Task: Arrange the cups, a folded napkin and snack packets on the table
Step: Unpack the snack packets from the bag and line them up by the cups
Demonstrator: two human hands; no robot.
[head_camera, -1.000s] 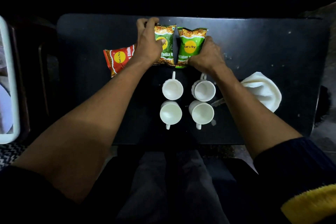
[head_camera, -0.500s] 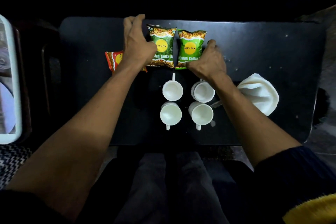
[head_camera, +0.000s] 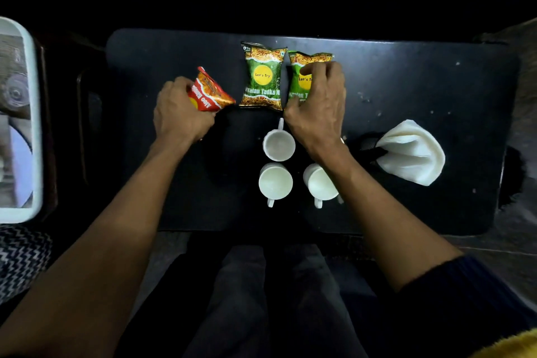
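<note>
My left hand [head_camera: 181,113] grips a red snack packet [head_camera: 210,90] and holds it tilted above the black table [head_camera: 421,81]. A green snack packet [head_camera: 263,77] lies flat at the table's far middle. Right beside it lies a second green packet [head_camera: 299,78], and my right hand [head_camera: 319,104] rests on it with its fingers curled over the top. Three white cups show in front of the packets: one far left [head_camera: 279,145], one near left [head_camera: 275,182], one near right [head_camera: 319,184]. My right wrist hides the spot behind the near right cup. A white folded napkin [head_camera: 412,152] lies to the right.
A white-rimmed tray or basin [head_camera: 32,125] stands off the table's left end, beside a dark stand. My knees sit under the near table edge. Bare tabletop stretches on the far right and on the left of the cups.
My left hand left the left green packet, took up the red packet and lifted it. My right hand slid onto the right green packet.
</note>
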